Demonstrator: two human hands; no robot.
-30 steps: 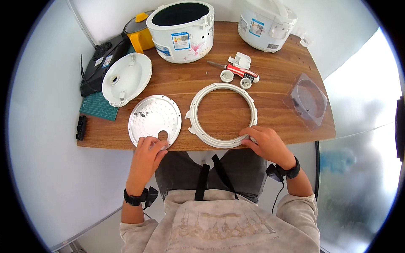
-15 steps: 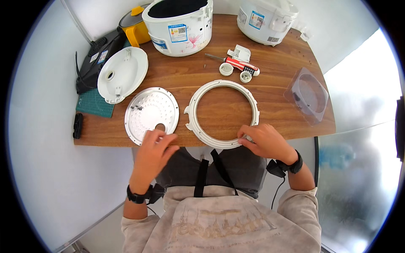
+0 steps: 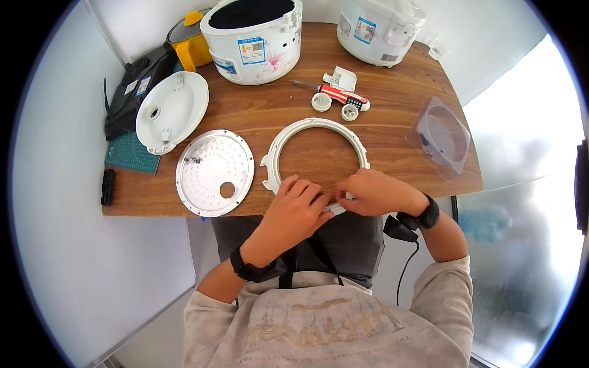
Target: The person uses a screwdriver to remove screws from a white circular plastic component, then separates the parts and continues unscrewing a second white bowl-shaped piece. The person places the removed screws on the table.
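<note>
A white plastic ring (image 3: 315,123) with tabs on its left side lies flat at the table's front edge. Both hands are at its near rim. My left hand (image 3: 296,211) is bent over the front-left part, fingers curled onto the rim. Close beside it, my right hand (image 3: 377,191) pinches the front-right part between thumb and fingers. The fingertips partly cover the rim, so any small piece there is hidden. To the left lies a round perforated metal plate (image 3: 208,165) with a hole near its front and several small dark screws on it.
A white lid (image 3: 181,107) lies at left beside a green cutting mat (image 3: 132,153). Behind are an open rice cooker body (image 3: 270,67), a second cooker (image 3: 377,34) and a yellow-handled pot (image 3: 194,52). A red-and-white screwdriver (image 3: 346,97) lies mid-table; a clear plastic tray (image 3: 438,135) sits right.
My left hand has moved right, from the metal plate to the ring's near rim. My right hand has shifted slightly left along the ring. The whole view has shifted a little.
</note>
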